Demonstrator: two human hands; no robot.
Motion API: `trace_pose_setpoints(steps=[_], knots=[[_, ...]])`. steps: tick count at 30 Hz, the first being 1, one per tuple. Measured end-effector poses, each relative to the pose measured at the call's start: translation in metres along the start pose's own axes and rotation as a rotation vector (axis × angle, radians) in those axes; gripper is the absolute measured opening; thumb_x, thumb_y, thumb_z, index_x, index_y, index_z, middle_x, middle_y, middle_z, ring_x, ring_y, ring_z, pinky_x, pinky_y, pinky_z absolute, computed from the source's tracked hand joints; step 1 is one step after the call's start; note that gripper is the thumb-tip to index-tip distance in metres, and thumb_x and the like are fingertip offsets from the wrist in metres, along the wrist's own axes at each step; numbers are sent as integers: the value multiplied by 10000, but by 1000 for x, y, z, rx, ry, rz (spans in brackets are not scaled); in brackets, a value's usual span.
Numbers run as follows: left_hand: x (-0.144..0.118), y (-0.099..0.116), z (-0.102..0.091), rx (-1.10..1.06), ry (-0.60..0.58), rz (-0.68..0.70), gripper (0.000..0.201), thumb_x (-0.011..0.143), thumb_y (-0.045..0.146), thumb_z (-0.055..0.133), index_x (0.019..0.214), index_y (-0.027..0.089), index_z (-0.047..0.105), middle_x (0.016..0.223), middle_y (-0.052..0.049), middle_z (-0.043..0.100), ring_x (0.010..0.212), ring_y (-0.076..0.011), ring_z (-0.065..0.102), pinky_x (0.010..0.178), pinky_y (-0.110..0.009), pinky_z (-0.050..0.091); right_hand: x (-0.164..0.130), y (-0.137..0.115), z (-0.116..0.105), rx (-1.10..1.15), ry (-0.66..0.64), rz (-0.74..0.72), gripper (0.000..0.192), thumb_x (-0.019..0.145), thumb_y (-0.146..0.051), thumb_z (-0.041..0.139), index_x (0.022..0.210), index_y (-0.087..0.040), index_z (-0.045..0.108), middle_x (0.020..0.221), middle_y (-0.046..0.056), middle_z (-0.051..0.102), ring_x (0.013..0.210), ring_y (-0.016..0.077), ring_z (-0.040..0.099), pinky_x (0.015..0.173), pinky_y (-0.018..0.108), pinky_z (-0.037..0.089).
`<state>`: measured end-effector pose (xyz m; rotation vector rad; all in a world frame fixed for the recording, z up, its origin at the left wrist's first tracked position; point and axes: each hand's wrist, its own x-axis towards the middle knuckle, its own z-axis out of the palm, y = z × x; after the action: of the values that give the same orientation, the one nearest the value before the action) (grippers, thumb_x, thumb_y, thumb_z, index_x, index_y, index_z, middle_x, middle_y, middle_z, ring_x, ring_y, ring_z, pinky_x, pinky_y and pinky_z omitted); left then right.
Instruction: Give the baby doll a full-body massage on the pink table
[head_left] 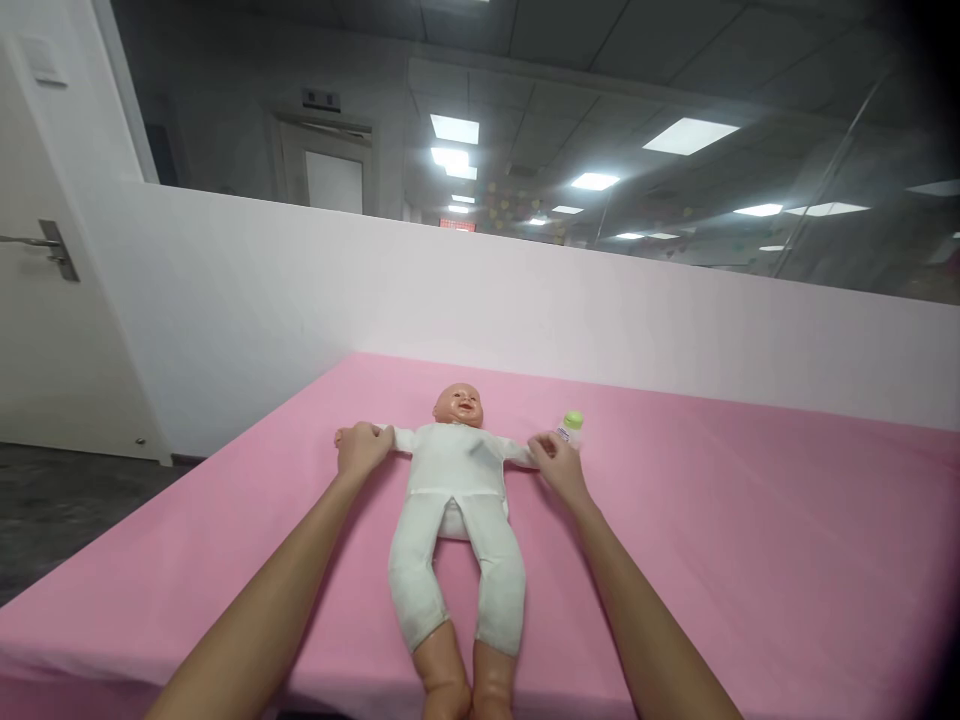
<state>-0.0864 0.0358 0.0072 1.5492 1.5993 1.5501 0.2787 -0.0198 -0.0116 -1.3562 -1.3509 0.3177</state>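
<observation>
A baby doll with a white cloth body lies on its back on the pink sheet, head toward the wall and bare feet toward me. Its arms stretch out to both sides. My left hand is closed around the doll's arm on the left, near its hand, which shows past my fingers. On the other side, my right hand is closed on the end of the opposite arm, hiding that doll hand. Just behind my right hand stands a small bottle with a green cap, its lower part partly covered by my hand.
The pink-covered table meets a low white wall at the back, with glass above it. A door with a metal handle is at the left, past the table's left edge.
</observation>
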Motion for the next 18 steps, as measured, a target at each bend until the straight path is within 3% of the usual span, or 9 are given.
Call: trace_pose_setpoints(steps=[3, 6, 8, 11, 13, 18], knots=[[-3, 27, 10, 166, 60, 154, 382, 843, 361, 570, 490, 229, 509, 476, -13, 503, 586, -211, 553, 639, -321, 420, 1, -20, 22, 7, -50, -193, 300, 866, -406, 614, 1084, -228, 718, 1178, 81, 716, 1154, 277, 610, 1024, 442, 450], [5, 53, 37, -6, -6, 327, 210, 870, 359, 575, 769, 225, 701, 801, -41, 716, 774, -223, 633, 745, -314, 471, 16, -38, 49, 77, -141, -236, 337, 902, -380, 574, 1185, -240, 692, 1257, 79, 692, 1204, 262, 604, 1064, 443, 439], [13, 63, 61, -97, -46, 375, 213, 878, 328, 593, 1008, 231, 731, 1054, -75, 732, 940, -240, 658, 855, -332, 488, 32, -44, 69, 128, -124, -235, 378, 913, -372, 555, 1252, -240, 657, 1325, 81, 658, 1244, 253, 583, 1082, 434, 437], [22, 62, 94, -108, -28, 293, 281, 893, 342, 625, 1135, 229, 711, 1241, -129, 676, 1190, -293, 597, 1068, -426, 414, 52, -42, 100, 160, -51, -190, 468, 926, -381, 517, 1358, -215, 586, 1432, 99, 586, 1352, 255, 501, 1168, 449, 361], [21, 53, 109, -87, -51, 230, 299, 952, 387, 558, 1169, 235, 698, 1275, -138, 658, 1266, -302, 557, 1122, -470, 370, 57, -36, 116, 191, -90, -144, 501, 942, -421, 495, 1394, -215, 560, 1478, 94, 552, 1396, 254, 463, 1197, 452, 329], [15, 38, 120, -39, -128, 341, 419, 1047, 450, 335, 1231, 233, 644, 1272, -106, 662, 1240, -253, 576, 1110, -442, 411, 52, -25, 131, 258, -148, -160, 521, 993, -497, 423, 1432, -242, 536, 1469, 84, 555, 1371, 236, 490, 1184, 429, 362]])
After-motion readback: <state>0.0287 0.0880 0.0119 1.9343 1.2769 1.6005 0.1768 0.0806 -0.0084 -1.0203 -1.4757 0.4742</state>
